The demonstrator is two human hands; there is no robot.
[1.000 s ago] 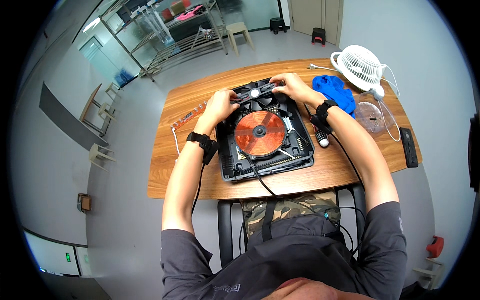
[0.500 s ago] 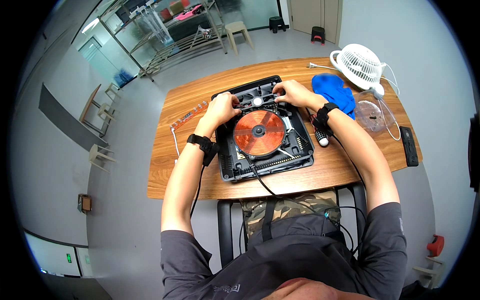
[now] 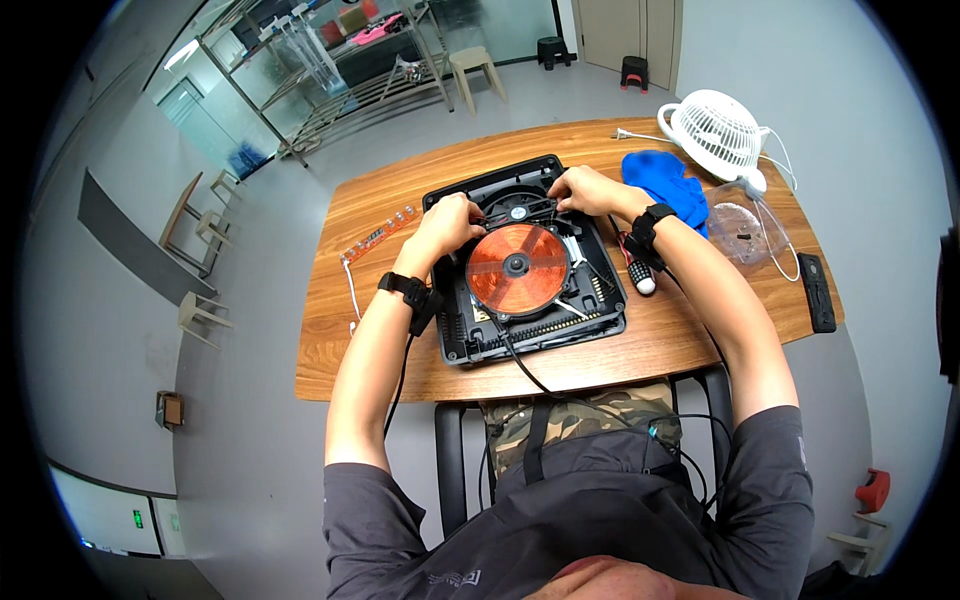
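An open black appliance housing [image 3: 450, 345] lies on the wooden table, holding a round copper coil [image 3: 520, 285] with a dark hub. Behind the coil sits a black cooling fan [image 3: 518, 210] with a round light centre. My left hand [image 3: 448, 225] has its fingers closed on the fan's left end, beside the coil's upper left. My right hand [image 3: 590, 192] grips the right end of that fan. A black tool with a white tip [image 3: 641, 275] lies right of the housing, below my right forearm.
An orange circuit strip [image 3: 380, 235] with a white lead lies left. Rightward are a blue cloth [image 3: 660, 180], white fan [image 3: 720, 130], transparent cover [image 3: 750, 230] and black panel [image 3: 817, 295] on the table [image 3: 350, 370]. Stools [image 3: 470, 60] and a metal rack [image 3: 350, 80] stand behind.
The cooling fan has moved down toward the coil and now sits lower in the housing, more of whose back rim shows. Both hands have moved slightly toward me with it.
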